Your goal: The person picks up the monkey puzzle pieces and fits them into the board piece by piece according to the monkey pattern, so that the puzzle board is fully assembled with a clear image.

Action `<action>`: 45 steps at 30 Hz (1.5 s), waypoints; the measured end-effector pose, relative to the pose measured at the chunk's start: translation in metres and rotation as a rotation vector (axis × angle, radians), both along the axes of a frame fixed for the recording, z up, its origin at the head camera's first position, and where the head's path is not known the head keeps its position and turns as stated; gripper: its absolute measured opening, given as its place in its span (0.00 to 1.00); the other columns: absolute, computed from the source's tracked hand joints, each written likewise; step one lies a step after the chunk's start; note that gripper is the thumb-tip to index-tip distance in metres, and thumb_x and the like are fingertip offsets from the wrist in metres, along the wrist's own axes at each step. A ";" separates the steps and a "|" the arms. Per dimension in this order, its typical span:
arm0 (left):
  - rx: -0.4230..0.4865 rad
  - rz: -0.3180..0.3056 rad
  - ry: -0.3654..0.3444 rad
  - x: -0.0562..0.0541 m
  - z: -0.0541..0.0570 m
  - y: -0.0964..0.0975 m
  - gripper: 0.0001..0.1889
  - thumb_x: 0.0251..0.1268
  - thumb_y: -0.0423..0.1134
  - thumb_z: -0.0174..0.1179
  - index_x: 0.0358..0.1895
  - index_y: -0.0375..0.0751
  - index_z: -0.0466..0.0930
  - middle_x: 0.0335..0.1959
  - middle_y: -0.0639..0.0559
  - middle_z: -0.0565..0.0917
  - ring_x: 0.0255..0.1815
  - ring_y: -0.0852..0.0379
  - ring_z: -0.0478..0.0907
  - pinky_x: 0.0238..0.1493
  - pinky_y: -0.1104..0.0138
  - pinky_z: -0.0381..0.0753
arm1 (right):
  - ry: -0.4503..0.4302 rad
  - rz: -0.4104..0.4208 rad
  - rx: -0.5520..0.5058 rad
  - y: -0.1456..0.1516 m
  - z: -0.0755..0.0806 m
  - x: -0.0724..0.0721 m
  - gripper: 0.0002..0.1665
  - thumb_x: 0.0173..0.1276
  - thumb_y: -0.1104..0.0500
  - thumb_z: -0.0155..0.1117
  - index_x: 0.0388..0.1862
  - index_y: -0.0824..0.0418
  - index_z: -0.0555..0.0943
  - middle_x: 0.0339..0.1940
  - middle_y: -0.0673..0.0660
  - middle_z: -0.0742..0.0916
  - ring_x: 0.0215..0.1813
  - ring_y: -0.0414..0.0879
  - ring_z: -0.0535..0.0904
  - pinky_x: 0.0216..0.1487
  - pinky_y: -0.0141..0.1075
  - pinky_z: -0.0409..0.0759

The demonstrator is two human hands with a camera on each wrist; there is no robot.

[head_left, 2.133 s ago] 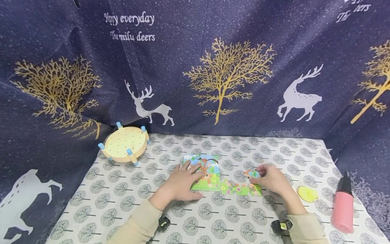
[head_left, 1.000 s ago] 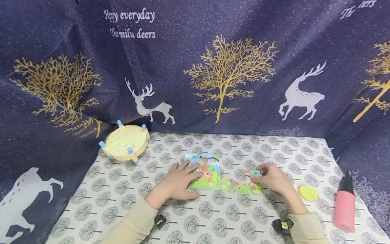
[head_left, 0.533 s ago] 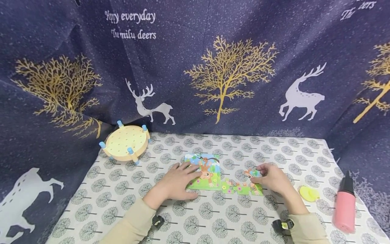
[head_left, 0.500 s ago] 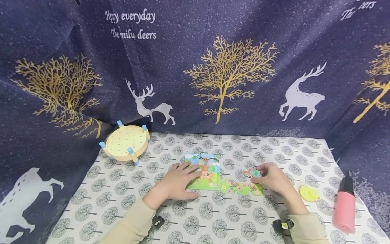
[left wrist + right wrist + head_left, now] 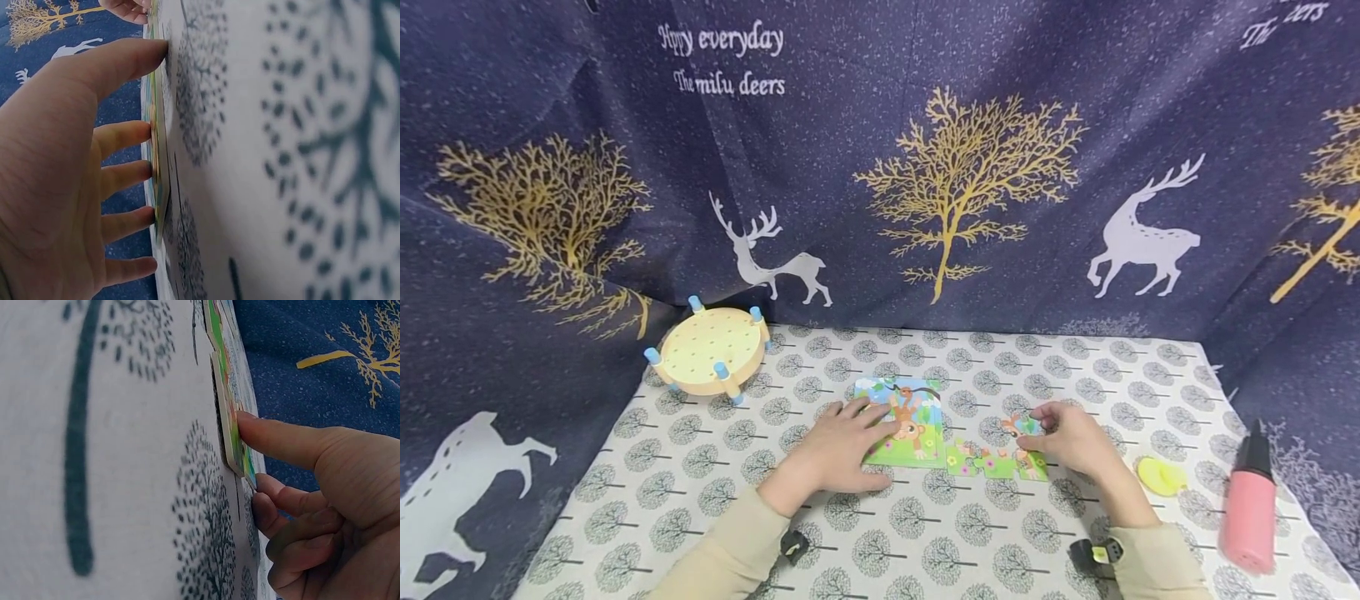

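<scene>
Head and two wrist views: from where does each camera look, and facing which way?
Head: on the head, faces forward and down at the picture board and puzzle pieces; left hand, right hand and sleeves show.
Left wrist: worn there, faces the board's edge; left hand and part of the right show.
Right wrist: worn there, faces the pieces' edges; right hand shows.
Head and right wrist share the puzzle pieces.

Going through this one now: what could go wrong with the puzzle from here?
The right hand has thumb and index at a puzzle piece directly beyond the row of flowered pieces; pressing at an angle might shift that row or pull it apart.

The left hand rests on the picture board, whose edge sits close to the row, so a sideways slide could nudge the pieces.
</scene>
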State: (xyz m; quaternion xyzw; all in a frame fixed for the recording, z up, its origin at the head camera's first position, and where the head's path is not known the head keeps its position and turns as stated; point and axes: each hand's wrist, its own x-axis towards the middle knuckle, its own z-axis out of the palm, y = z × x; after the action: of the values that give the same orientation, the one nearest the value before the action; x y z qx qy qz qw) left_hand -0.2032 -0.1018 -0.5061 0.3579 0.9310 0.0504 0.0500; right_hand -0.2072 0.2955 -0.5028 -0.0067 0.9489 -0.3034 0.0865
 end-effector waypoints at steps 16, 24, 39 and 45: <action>0.070 0.031 -0.043 -0.001 0.000 0.006 0.41 0.61 0.69 0.61 0.76 0.59 0.71 0.83 0.52 0.60 0.81 0.33 0.54 0.72 0.29 0.57 | 0.066 0.029 -0.016 -0.002 0.002 0.002 0.26 0.61 0.51 0.80 0.51 0.63 0.82 0.39 0.53 0.86 0.39 0.48 0.80 0.44 0.47 0.80; 0.055 0.048 -0.060 -0.003 0.001 0.007 0.43 0.62 0.70 0.60 0.79 0.59 0.68 0.83 0.54 0.60 0.81 0.33 0.53 0.73 0.29 0.55 | 0.185 0.061 -0.068 -0.008 0.008 -0.004 0.12 0.71 0.58 0.71 0.50 0.61 0.86 0.44 0.59 0.90 0.41 0.50 0.82 0.40 0.43 0.80; 0.071 0.063 -0.064 -0.004 0.002 0.007 0.38 0.68 0.68 0.59 0.78 0.60 0.69 0.82 0.55 0.61 0.81 0.33 0.53 0.70 0.28 0.60 | 0.140 0.101 -0.279 -0.084 0.001 -0.028 0.07 0.70 0.61 0.71 0.45 0.60 0.89 0.37 0.53 0.89 0.29 0.46 0.77 0.26 0.34 0.76; 0.081 0.060 -0.061 -0.002 0.002 0.007 0.37 0.68 0.67 0.59 0.78 0.59 0.70 0.82 0.54 0.61 0.81 0.33 0.54 0.70 0.28 0.59 | 0.069 0.104 -0.303 -0.111 -0.004 -0.031 0.06 0.71 0.59 0.71 0.44 0.57 0.89 0.39 0.51 0.88 0.39 0.46 0.81 0.41 0.41 0.81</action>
State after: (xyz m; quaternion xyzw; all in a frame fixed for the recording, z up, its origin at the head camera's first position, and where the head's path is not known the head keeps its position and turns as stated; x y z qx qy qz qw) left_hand -0.2053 -0.0952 -0.5037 0.3299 0.9366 0.1006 0.0624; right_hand -0.2387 0.1849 -0.5070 -0.0792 0.8931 -0.4377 0.0677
